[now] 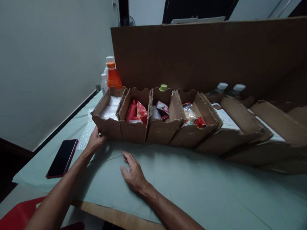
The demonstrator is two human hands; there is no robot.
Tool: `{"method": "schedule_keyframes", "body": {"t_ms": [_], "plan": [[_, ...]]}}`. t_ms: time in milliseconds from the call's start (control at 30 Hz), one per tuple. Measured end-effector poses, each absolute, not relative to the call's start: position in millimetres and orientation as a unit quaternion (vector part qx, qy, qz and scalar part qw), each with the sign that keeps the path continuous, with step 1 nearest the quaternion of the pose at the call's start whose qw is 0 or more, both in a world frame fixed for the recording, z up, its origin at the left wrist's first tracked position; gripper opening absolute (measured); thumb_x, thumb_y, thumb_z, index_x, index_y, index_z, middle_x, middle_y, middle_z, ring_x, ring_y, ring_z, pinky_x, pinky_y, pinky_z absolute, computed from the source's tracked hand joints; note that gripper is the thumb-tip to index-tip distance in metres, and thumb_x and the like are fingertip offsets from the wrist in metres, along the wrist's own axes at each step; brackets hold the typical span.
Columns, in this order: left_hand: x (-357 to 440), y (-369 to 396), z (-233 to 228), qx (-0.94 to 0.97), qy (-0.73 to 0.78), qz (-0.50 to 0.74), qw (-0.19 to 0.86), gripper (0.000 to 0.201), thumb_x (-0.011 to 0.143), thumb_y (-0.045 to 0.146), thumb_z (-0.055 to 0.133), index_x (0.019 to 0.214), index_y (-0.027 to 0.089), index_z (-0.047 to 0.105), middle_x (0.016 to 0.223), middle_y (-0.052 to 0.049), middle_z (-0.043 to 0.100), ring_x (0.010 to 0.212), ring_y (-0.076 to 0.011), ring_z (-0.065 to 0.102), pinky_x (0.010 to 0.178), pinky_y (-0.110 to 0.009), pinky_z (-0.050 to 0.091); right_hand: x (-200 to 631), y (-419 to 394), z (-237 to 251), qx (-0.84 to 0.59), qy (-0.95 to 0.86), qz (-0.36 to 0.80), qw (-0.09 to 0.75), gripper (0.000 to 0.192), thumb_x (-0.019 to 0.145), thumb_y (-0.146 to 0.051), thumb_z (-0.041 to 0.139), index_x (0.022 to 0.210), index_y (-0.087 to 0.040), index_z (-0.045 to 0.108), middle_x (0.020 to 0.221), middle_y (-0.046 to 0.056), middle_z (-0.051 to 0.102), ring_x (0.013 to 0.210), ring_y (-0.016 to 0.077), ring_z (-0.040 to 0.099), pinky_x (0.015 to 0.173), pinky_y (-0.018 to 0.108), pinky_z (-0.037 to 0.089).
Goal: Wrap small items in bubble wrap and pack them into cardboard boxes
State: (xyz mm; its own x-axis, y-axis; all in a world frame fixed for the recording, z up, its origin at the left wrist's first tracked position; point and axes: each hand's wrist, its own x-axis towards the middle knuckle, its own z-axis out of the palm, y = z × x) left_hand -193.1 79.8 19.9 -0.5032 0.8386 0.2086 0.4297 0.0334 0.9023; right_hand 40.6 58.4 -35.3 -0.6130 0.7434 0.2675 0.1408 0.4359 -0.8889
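Observation:
My left hand (pixel 94 141) is at the near left corner of the leftmost cardboard box (pixel 106 128), its fingers closed against that corner and partly out of sight. Inside this box lies bubble wrap (pixel 111 108). My right hand (pixel 134 174) is over the tablecloth in front of the row, holding nothing, with the thumb apart from the curved fingers. Beside the leftmost box stands a second cardboard box (pixel 133 131) with red packets (pixel 137 112). A third box (pixel 161 131) contains a red-and-white packet (pixel 162 107) and something clear.
More cardboard boxes (pixel 193 136) continue the row rightward, some holding packets or white papers. A phone (pixel 62 158) and a bubble wrap sheet (pixel 87 135) lie at left. An orange bottle (pixel 113 77) stands behind. A tall cardboard panel (pixel 204 53) rises at the back. A red chair (pixel 15 223) is lower left.

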Motion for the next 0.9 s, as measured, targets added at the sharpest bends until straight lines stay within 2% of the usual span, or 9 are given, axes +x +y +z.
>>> {"method": "schedule_keyframes", "body": {"t_ms": [133, 200, 267, 400, 500, 567, 667, 800, 900], "plan": [[-179, 62, 9, 0.443, 0.720, 0.511, 0.158, 0.067, 0.071, 0.032, 0.056, 0.134, 0.011, 0.052, 0.124, -0.016, 0.067, 0.110, -0.0274, 0.065, 0.093, -0.042, 0.054, 41, 63, -40, -0.274, -0.787, 0.435, 0.340, 0.061, 0.077, -0.012, 0.054, 0.138, -0.015, 0.056, 0.138, 0.016, 0.062, 0.124, 0.0260, 0.061, 0.104, 0.042, 0.054], [-165, 36, 1, 0.432, 0.741, 0.497, 0.129, 0.066, 0.073, 0.030, 0.058, 0.136, 0.012, 0.053, 0.127, -0.017, 0.066, 0.112, -0.0289, 0.065, 0.098, -0.047, 0.052, 41, 66, -41, -0.263, -0.796, 0.429, 0.337, 0.058, 0.078, -0.011, 0.053, 0.136, -0.016, 0.058, 0.137, 0.015, 0.063, 0.126, 0.0254, 0.059, 0.107, 0.043, 0.051], [-147, 7, -7, 0.434, 0.752, 0.483, 0.109, 0.060, 0.072, 0.029, 0.062, 0.130, 0.014, 0.060, 0.127, -0.016, 0.067, 0.117, -0.0310, 0.063, 0.106, -0.053, 0.046, 39, 65, -39, -0.244, -0.814, 0.413, 0.328, 0.052, 0.080, -0.010, 0.054, 0.131, -0.016, 0.062, 0.136, 0.015, 0.064, 0.128, 0.0259, 0.058, 0.112, 0.045, 0.046], [-115, -42, -19, 0.523, 0.733, 0.426, 0.094, 0.038, 0.080, 0.034, 0.061, 0.114, 0.020, 0.071, 0.126, -0.013, 0.069, 0.124, -0.0314, 0.060, 0.111, -0.054, 0.045, 43, 41, -27, -0.188, -0.913, 0.278, 0.233, 0.038, 0.085, -0.016, 0.059, 0.123, -0.013, 0.066, 0.136, 0.015, 0.064, 0.135, 0.0289, 0.049, 0.118, 0.047, 0.037], [-102, -52, -24, 0.589, 0.701, 0.394, 0.073, 0.035, 0.087, 0.040, 0.056, 0.112, 0.023, 0.073, 0.128, -0.012, 0.069, 0.124, -0.0310, 0.060, 0.109, -0.054, 0.049, 59, 16, -20, -0.152, -0.963, 0.161, 0.156, 0.038, 0.088, -0.025, 0.062, 0.121, -0.007, 0.066, 0.132, 0.018, 0.065, 0.132, 0.0292, 0.050, 0.119, 0.045, 0.034], [-95, -47, -27, 0.616, 0.679, 0.394, 0.067, 0.036, 0.089, 0.044, 0.056, 0.112, 0.023, 0.074, 0.127, -0.012, 0.069, 0.124, -0.0313, 0.061, 0.107, -0.054, 0.051, 80, 0, -17, -0.121, -0.977, 0.121, 0.128, 0.035, 0.089, -0.032, 0.063, 0.114, -0.009, 0.069, 0.124, 0.015, 0.068, 0.126, 0.0286, 0.052, 0.117, 0.043, 0.034], [-85, -41, -31, 0.640, 0.656, 0.396, 0.065, 0.040, 0.090, 0.049, 0.054, 0.110, 0.022, 0.075, 0.125, -0.013, 0.070, 0.120, -0.0321, 0.064, 0.102, -0.054, 0.054, 131, -24, -10, -0.106, -0.979, 0.125, 0.123, 0.031, 0.095, -0.036, 0.058, 0.117, -0.016, 0.066, 0.125, 0.009, 0.070, 0.127, 0.0250, 0.052, 0.116, 0.040, 0.035], [-67, -43, -37, 0.657, 0.646, 0.384, 0.065, 0.041, 0.089, 0.054, 0.055, 0.107, 0.024, 0.076, 0.120, -0.012, 0.072, 0.115, -0.0312, 0.067, 0.098, -0.052, 0.057, 205, -55, -4, -0.130, -0.963, 0.200, 0.127, 0.037, 0.098, -0.031, 0.056, 0.133, -0.020, 0.056, 0.148, 0.008, 0.058, 0.144, 0.0200, 0.040, 0.119, 0.037, 0.030], [-46, -39, -39, 0.671, 0.634, 0.376, 0.083, 0.041, 0.089, 0.054, 0.055, 0.107, 0.025, 0.076, 0.121, -0.011, 0.073, 0.115, -0.0299, 0.067, 0.096, -0.048, 0.058, 242, -69, -4, -0.158, -0.940, 0.274, 0.125, 0.033, 0.098, -0.030, 0.057, 0.128, -0.018, 0.062, 0.147, 0.008, 0.059, 0.145, 0.0200, 0.041, 0.121, 0.037, 0.028]]}}
